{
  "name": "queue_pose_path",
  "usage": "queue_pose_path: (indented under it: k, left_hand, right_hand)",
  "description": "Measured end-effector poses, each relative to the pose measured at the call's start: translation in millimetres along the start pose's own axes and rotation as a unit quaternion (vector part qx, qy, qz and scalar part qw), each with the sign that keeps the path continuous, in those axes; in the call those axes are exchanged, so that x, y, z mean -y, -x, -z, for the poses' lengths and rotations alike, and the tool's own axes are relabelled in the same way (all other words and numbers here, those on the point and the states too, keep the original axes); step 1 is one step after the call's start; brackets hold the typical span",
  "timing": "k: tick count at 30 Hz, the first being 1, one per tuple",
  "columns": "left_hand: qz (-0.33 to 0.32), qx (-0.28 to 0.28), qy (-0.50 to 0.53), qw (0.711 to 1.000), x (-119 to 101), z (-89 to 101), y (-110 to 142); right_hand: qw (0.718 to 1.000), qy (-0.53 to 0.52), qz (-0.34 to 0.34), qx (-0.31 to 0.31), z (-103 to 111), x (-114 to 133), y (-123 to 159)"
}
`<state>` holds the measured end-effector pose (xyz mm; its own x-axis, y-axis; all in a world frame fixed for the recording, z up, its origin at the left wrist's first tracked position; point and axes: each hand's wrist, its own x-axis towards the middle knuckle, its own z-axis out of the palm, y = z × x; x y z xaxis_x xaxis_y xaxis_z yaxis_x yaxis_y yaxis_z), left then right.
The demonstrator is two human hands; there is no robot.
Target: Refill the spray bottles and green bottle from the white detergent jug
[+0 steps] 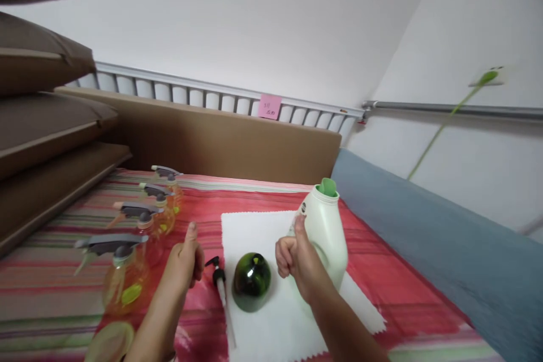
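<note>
My left hand (186, 260) is held up with its thumb raised and its fingers curled in, nothing in them. My right hand (299, 257) makes the same thumbs-up shape, in front of a pale green jug (328, 232) with a green piece in its open mouth. I cannot tell whether that hand touches the jug. Between the hands, a dark green glossy bottle (251, 283) rests on a white sheet (254, 226) with zigzag edges. A black pump head with a clear tube (219, 278) lies at the sheet's left edge, beside my left hand.
Several clear spray bottles (125, 285) with yellow-green inside stand in a row at left. A round pale item (110, 342) sits near my left forearm. Brown cushions (46, 119) are stacked far left. A brown board (220, 144) backs the striped cloth; a blue-grey panel (416, 226) borders the right.
</note>
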<state>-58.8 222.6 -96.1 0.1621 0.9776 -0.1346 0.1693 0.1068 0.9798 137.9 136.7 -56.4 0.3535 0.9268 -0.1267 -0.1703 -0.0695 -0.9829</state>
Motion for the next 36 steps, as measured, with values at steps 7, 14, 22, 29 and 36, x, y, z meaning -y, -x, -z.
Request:
queue_pose_path:
  k: [7, 14, 22, 29, 36]
  left_hand:
    - [-0.052, -0.017, 0.01, 0.998, -22.2, 3.4, 23.0]
    - [-0.101, -0.068, 0.055, 0.991, -24.7, 5.1, 27.0]
    - [-0.218, -0.053, 0.119, 0.967, -37.9, 2.0, 39.4]
    - [-0.105, -0.064, 0.056, 0.991, -4.4, 4.7, 8.5]
    - [-0.122, -0.022, 0.031, 0.992, -2.1, -5.0, 13.5]
  right_hand:
    - [0.998, 0.063, 0.023, 0.008, 2.5, -12.5, 23.6]
    - [0.997, 0.072, 0.005, 0.015, 5.4, -4.5, 15.7]
    - [0.975, 0.065, 0.207, -0.041, 4.7, 7.4, 27.7]
    - [1.0, 0.011, -0.021, -0.004, -1.9, -8.2, 10.6]
    - [0.991, 0.132, -0.024, 0.03, 24.9, -47.1, 48.0]
